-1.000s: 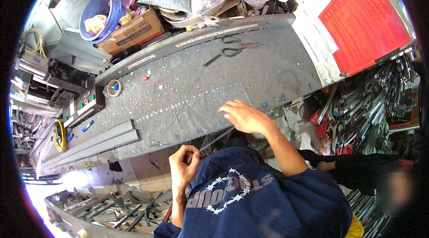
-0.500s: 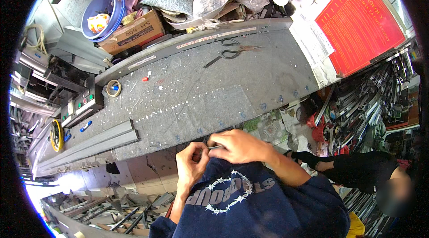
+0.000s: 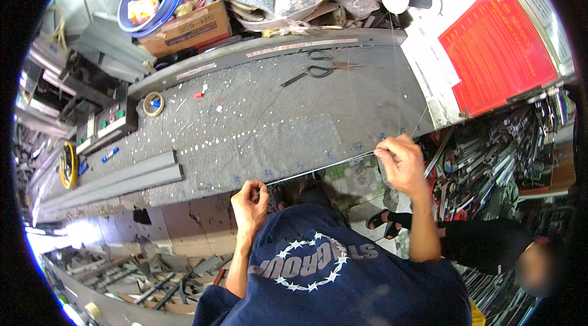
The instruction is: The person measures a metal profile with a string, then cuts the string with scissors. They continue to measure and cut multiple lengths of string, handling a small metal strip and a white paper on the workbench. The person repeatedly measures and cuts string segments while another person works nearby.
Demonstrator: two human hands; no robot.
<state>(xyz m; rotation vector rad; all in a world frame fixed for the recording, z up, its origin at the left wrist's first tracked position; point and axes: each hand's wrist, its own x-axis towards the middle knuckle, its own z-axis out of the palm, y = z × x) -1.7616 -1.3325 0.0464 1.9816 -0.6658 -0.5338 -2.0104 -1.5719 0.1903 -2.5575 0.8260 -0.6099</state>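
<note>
Clear glass sheet (image 3: 373, 99) lies over the grey counter (image 3: 245, 136), its near edge overhanging — the left hand (image 3: 250, 197) is curled in a fist on that edge, while the right hand (image 3: 399, 159), wrist bent, pinches its right corner.

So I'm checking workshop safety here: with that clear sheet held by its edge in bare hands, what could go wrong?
The left hand and right hand pinch the near edge of a clear sheet with no gloves, so a sharp edge could cut them. The sheet overhangs the grey workbench; if the grip slips, it could tip toward the feet in open sandals below. The scissors appear to lie under or near the sheet and could scratch it.
</note>
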